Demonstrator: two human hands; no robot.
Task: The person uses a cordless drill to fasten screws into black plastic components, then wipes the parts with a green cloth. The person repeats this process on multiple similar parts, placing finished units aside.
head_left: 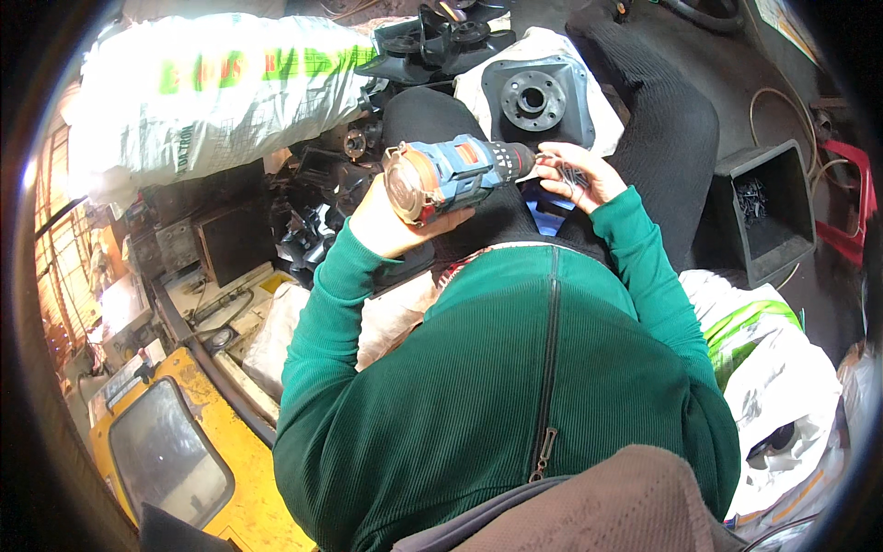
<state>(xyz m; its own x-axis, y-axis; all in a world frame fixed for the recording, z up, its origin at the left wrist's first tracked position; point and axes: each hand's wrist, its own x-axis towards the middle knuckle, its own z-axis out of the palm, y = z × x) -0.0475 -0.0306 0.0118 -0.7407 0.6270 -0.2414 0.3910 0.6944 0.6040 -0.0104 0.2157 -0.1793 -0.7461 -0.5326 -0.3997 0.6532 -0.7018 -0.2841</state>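
Observation:
My left hand (391, 225) is wrapped round a blue cordless drill (451, 170), held level over my lap with its chuck to the right. At the chuck's tip, the thumb and fingers of my right hand (596, 179) are pinched together. Several small dark screws (574, 177) lie in those fingers; whether one sits on the bit is too small to tell. Just beyond the drill, a black square-edged plastic part with a round grey flange (533, 97) rests on a white sack between my legs.
Black fan-shaped parts (437, 41) are piled ahead, with more at the left (308, 235). A large white sack (221, 97) stands at the far left. To my right are a grey bin (762, 216) with dark screws and a red plastic frame (854, 198). A yellow machine panel (198, 386) is at the near left.

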